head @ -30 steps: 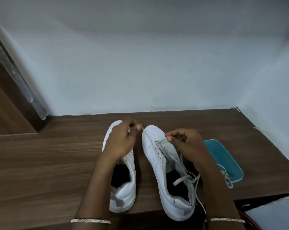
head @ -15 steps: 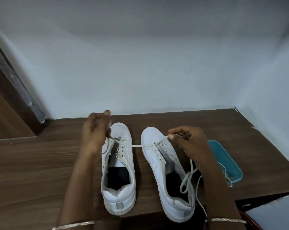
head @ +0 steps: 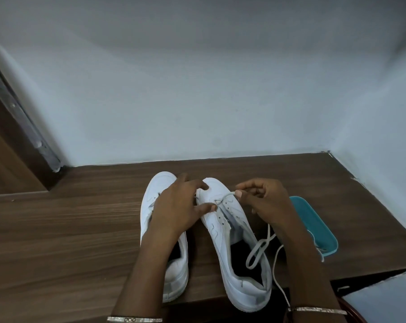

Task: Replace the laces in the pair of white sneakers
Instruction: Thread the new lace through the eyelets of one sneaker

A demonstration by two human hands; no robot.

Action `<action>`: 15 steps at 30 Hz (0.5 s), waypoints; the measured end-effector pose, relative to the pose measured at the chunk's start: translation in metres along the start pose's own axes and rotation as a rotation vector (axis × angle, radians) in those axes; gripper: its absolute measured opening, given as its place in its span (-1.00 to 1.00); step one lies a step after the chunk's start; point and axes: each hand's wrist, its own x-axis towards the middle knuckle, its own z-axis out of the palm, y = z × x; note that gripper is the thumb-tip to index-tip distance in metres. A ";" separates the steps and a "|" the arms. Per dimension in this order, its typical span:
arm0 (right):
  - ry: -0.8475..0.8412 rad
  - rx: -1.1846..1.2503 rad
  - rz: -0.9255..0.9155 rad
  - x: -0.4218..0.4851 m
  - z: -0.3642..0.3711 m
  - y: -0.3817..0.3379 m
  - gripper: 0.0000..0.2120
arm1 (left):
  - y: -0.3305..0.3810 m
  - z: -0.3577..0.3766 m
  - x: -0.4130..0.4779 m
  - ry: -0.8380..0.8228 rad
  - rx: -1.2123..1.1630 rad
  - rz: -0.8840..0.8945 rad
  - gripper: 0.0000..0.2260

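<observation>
Pinching the lace (head: 227, 195) with the right hand (head: 265, 203), just right of its hole, and pressing the sneaker (head: 212, 229) with a flat left hand (head: 174, 208).

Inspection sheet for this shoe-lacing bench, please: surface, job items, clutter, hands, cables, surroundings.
Surface: brown wooden table.
Job's things: left sneaker beside right sneaker; lace threaded near the right one's toe, slack hanging off the edge.
Clutter: teal tray at the right.
Hands: left hand rests on the right sneaker's toe; right hand pinches the lace.
Cables: nothing seen.
Surroundings: pale wall, wooden door frame at left.
</observation>
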 end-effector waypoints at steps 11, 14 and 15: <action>-0.197 0.277 0.038 -0.013 -0.017 -0.022 -0.70 | 0.012 0.026 0.010 0.277 -0.227 0.052 -0.74; -0.171 0.278 0.079 -0.014 -0.038 -0.012 -0.82 | -0.002 0.021 0.011 0.394 -0.102 -0.120 -0.72; -0.150 0.277 0.080 -0.014 -0.046 -0.009 -0.86 | -0.004 0.020 0.010 0.398 -0.052 -0.174 -0.71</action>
